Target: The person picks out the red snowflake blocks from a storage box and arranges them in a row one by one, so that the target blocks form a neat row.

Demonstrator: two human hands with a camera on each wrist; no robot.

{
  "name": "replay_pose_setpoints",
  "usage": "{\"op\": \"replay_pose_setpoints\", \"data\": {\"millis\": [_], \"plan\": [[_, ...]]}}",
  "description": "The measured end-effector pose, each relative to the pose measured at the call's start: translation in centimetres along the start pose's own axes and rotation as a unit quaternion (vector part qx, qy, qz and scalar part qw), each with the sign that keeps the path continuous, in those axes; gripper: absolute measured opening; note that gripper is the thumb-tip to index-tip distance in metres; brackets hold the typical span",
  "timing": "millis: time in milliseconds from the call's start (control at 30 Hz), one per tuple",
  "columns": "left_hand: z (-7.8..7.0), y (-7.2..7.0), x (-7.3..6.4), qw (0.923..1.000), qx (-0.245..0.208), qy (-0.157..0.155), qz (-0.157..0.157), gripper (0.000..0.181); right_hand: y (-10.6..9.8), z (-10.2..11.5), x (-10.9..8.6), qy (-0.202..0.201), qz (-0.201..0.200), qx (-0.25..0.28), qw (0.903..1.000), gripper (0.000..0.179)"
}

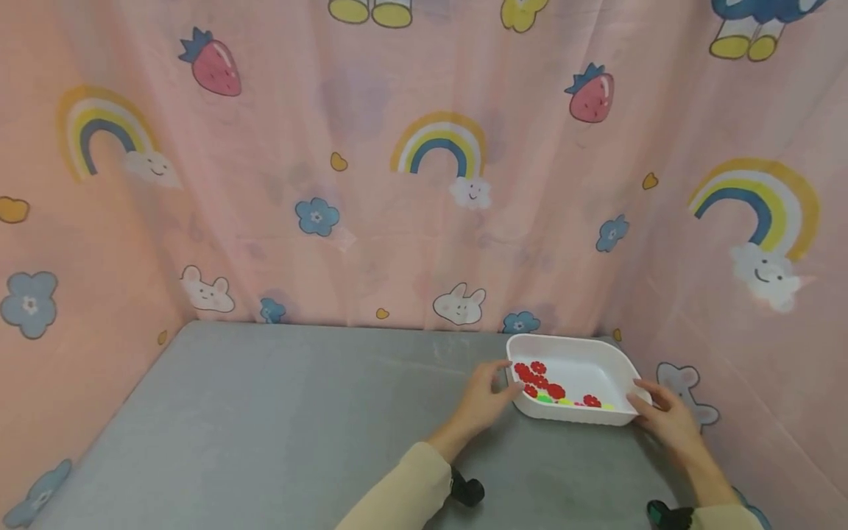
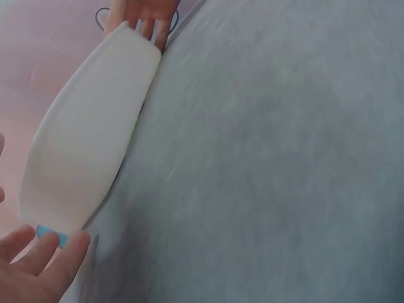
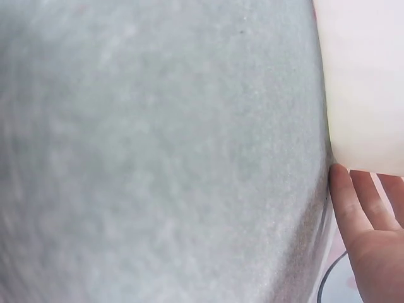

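A white plastic tray (image 1: 573, 416) with rounded corners is at the far right of the grey table. Red flower-shaped pieces (image 1: 555, 391) lie inside it, mostly toward its left end, with bits of green, yellow and pink along the near wall. My left hand (image 1: 486, 397) holds the tray's left end, its fingertips at the rim. At the opposite end my right hand (image 1: 669, 421) grips the rim, with the fingertips reaching over it. In the right wrist view, fingers (image 3: 353, 202) lie against the tray's end wall. A blue patch (image 2: 52, 235) shows beside the left fingers in the left wrist view.
The grey table (image 1: 265, 427) reaches back to a pink patterned curtain (image 1: 371, 258), which also runs along both sides. Behind the tray the curtain stands close. A dark wrist device (image 1: 467, 489) sits at the left cuff, and another (image 1: 669, 515) at the right.
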State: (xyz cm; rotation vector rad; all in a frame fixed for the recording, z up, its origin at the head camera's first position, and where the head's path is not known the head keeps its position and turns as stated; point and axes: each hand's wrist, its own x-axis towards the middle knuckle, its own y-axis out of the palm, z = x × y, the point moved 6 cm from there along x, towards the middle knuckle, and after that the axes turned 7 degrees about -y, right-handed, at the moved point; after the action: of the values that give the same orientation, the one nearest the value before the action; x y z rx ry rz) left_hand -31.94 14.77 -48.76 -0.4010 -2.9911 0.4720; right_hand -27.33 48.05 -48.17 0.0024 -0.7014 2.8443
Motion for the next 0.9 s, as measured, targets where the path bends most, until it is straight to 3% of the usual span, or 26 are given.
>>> {"op": "replay_pose_setpoints", "data": {"millis": [233,433,667,900], "plan": [[0.0,1.5,0.5,0.9999,0.003,-0.010,0.005,0.050,0.1,0.1,0.0,0.006,0.012,0.024,0.9996,0.077],[0.2,1.8,0.6,0.9998,-0.019,-0.009,0.002,0.049,0.6,0.0,-0.4,0.017,0.014,0.070,0.9973,0.074],[0.2,1.3,0.3,0.9987,-0.042,-0.027,0.000,0.046,1.1,0.6,-1.0,0.033,0.029,0.079,0.9959,0.073],[0.0,-0.7,-0.2,0.9980,-0.050,-0.038,0.009,0.043,2.1,1.8,-1.6,0.016,0.030,0.061,0.9976,0.075]]}}
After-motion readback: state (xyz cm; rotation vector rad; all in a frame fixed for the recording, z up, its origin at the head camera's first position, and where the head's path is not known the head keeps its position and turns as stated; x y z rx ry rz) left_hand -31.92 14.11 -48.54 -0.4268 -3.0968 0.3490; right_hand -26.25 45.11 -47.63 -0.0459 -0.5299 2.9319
